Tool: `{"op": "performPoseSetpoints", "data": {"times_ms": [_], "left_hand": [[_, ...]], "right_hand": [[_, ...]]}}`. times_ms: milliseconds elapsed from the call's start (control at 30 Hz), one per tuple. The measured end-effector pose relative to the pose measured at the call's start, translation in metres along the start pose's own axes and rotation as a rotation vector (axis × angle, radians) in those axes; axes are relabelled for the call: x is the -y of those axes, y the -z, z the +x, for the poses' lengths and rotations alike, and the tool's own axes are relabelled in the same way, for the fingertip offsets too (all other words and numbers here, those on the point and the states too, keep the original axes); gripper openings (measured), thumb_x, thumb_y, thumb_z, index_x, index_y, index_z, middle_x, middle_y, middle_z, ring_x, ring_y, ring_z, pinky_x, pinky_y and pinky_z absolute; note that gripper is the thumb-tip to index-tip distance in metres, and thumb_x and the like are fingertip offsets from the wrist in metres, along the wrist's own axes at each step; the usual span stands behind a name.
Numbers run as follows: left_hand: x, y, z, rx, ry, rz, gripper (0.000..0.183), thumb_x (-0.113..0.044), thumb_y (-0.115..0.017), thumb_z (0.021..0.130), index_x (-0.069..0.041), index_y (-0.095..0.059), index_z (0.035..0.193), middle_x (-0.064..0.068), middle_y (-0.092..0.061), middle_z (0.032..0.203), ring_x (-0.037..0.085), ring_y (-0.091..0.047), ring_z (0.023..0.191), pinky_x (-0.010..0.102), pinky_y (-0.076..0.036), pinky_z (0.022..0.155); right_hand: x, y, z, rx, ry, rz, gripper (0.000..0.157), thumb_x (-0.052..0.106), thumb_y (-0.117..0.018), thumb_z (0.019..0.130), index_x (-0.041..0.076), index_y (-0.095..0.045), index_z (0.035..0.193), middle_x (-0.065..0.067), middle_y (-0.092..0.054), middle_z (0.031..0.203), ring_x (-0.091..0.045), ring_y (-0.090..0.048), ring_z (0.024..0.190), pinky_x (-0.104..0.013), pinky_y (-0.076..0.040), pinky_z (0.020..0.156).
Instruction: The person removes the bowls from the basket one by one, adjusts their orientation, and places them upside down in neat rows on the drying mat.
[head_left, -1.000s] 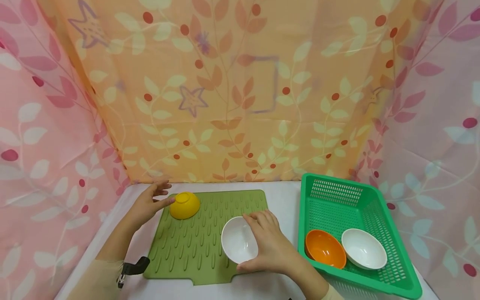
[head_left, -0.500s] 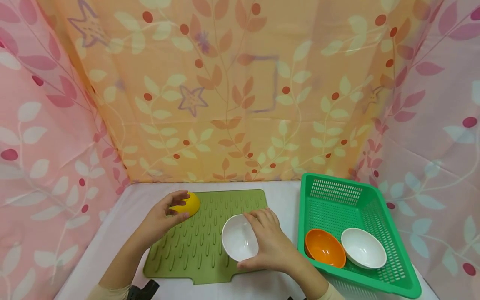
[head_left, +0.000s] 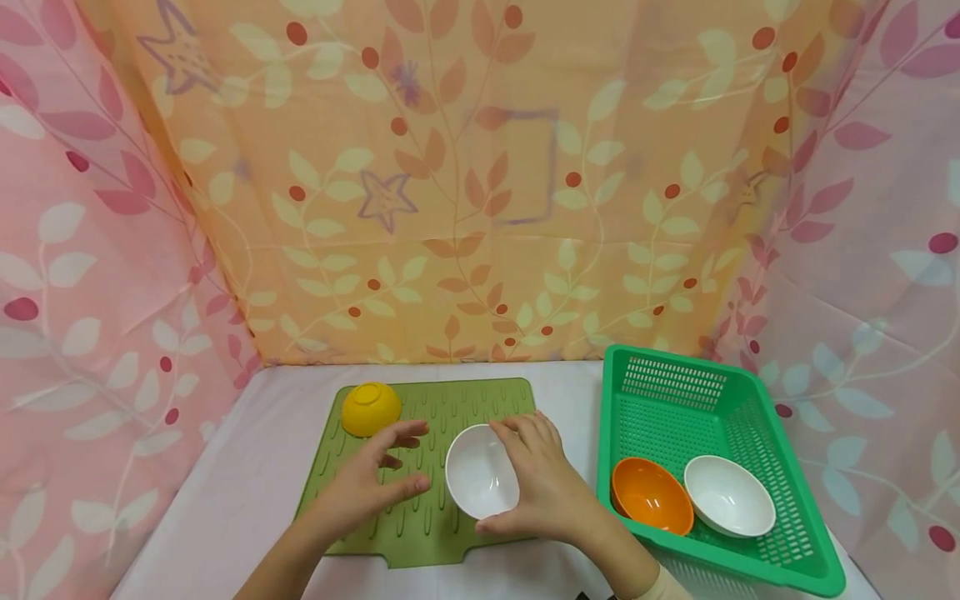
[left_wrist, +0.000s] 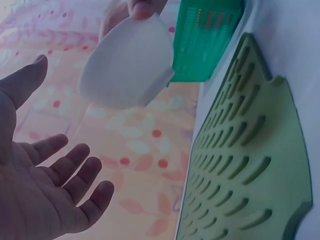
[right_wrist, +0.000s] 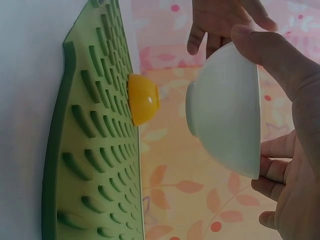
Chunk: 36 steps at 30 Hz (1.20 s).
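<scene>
A white bowl point(head_left: 480, 473) is held up above the green ridged mat point(head_left: 420, 542), its hollow facing the head camera. My right hand point(head_left: 543, 483) grips it by the rim, thumb on the near side and fingers on the far side; the right wrist view shows the bowl point(right_wrist: 225, 107) clear of the mat. To the left of the bowl, my left hand point(head_left: 367, 483) is spread with nothing in it, its fingertips pointing at the bowl across a small gap. Upside down on the mat's far left corner rests a yellow bowl point(head_left: 371, 408).
At the right stands a green plastic basket point(head_left: 611, 417) with perforated walls. In its near end lie an orange bowl point(head_left: 652, 497) and a second white bowl point(head_left: 729, 496), both hollow side up. Patterned cloth point(head_left: 450, 208) hangs behind and beside the white table point(head_left: 217, 475).
My left hand has left the yellow bowl and moved right and nearer, toward the white bowl. The right hand keeps holding the white bowl almost in place.
</scene>
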<state>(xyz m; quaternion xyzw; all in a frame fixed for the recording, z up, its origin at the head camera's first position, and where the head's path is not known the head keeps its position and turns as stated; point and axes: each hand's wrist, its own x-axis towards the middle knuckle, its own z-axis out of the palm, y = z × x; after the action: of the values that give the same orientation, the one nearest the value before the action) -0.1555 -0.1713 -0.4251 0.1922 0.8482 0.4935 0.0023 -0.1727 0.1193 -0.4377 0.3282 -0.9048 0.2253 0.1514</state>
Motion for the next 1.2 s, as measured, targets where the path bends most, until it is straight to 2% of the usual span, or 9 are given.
{"op": "performPoseSetpoints", "data": {"times_ms": [300,600,833,1000,1200], "left_hand": [[-0.009,-0.018,-0.003,0.017,0.035,0.022,0.074,-0.041,-0.084,0.084,-0.027,-0.049,0.147,-0.003,-0.057,0.144,0.029,-0.053,0.130,0.042,-0.052,0.097],[-0.003,-0.028,-0.002,0.037,0.042,-0.011,0.071,-0.036,-0.084,0.086,-0.023,-0.050,0.146,-0.001,-0.058,0.143,0.029,-0.054,0.128,0.043,-0.052,0.097],[0.003,-0.033,-0.002,0.057,0.038,-0.004,0.070,-0.038,-0.083,0.086,-0.022,-0.051,0.146,-0.001,-0.059,0.143,0.031,-0.055,0.128,0.042,-0.052,0.096],[0.005,-0.036,-0.001,0.068,0.030,0.015,0.069,-0.040,-0.082,0.086,-0.022,-0.053,0.146,-0.004,-0.061,0.139,0.028,-0.057,0.126,0.043,-0.052,0.095],[0.007,-0.041,0.000,0.091,0.050,-0.008,0.066,-0.042,-0.081,0.087,-0.021,-0.055,0.144,-0.006,-0.064,0.133,0.028,-0.058,0.123,0.043,-0.051,0.093]], "right_hand": [[-0.002,0.002,0.000,-0.049,0.030,-0.004,0.122,0.069,-0.092,0.051,0.010,-0.049,0.149,-0.004,-0.050,0.137,-0.024,-0.039,0.135,-0.053,-0.016,0.125],[-0.003,0.004,0.000,-0.084,0.050,-0.004,0.124,0.067,-0.094,0.051,0.006,-0.049,0.149,-0.007,-0.049,0.138,-0.026,-0.040,0.135,-0.055,-0.016,0.124],[-0.005,0.004,0.000,-0.105,0.075,-0.036,0.126,0.072,-0.091,0.052,0.008,-0.047,0.151,-0.006,-0.048,0.138,-0.025,-0.039,0.137,-0.054,-0.017,0.124],[-0.004,0.004,0.000,-0.108,0.087,-0.019,0.124,0.071,-0.090,0.054,0.007,-0.047,0.151,-0.006,-0.048,0.138,-0.024,-0.040,0.136,-0.056,-0.017,0.124],[-0.003,0.002,-0.001,-0.097,0.099,-0.020,0.123,0.073,-0.088,0.056,0.010,-0.045,0.153,-0.004,-0.047,0.141,-0.021,-0.039,0.137,-0.055,-0.016,0.125]]}}
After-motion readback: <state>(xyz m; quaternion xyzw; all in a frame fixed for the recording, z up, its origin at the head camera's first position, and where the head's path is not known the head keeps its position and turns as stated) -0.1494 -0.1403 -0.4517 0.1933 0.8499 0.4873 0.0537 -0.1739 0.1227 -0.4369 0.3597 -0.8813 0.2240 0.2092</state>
